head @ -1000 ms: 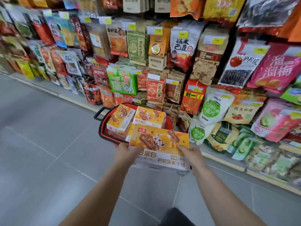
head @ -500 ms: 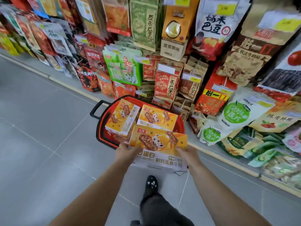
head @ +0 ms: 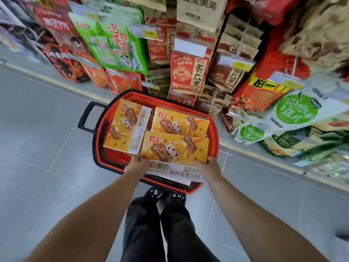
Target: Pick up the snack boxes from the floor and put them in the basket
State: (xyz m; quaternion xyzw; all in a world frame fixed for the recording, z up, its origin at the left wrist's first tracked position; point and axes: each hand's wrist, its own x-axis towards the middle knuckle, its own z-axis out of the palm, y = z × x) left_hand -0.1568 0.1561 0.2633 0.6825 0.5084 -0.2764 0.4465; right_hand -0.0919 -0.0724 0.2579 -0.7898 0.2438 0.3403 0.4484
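1. Over the near end of the red basket (head: 215, 137), the held snack box (head: 175, 146) lay roughly level, with its yellow printed face up and its white side panel turned toward the person.
2. The left grip (head: 137, 164) clasped the box's near left corner, thumb on the top face and fingers tucked out of sight beneath.
3. The right grip (head: 209, 168) clasped the near right corner in the same way, thumb on top.
4. Whether the held box rested on anything in the basket or hung clear of it could not be told.
5. Two more boxes of the same kind sat inside the basket: the left box (head: 124, 125) stood tilted along the left side, and the rear box (head: 181, 122) lay at the far right, its near edge covered by the held box.
6. The basket stood on the grey tiled floor (head: 37, 148), just beside the foot of the shelf, and its black handle (head: 86, 118) stuck out at the far left.
7. The shelf behind it was packed with snack bags, among them a green bag (head: 111, 38), a red seed pack (head: 187, 70) and a white-and-green pouch (head: 296, 108).
8. The person's black trousers (head: 143, 224) and dark speckled shoes (head: 154, 193) were at the basket's near rim.
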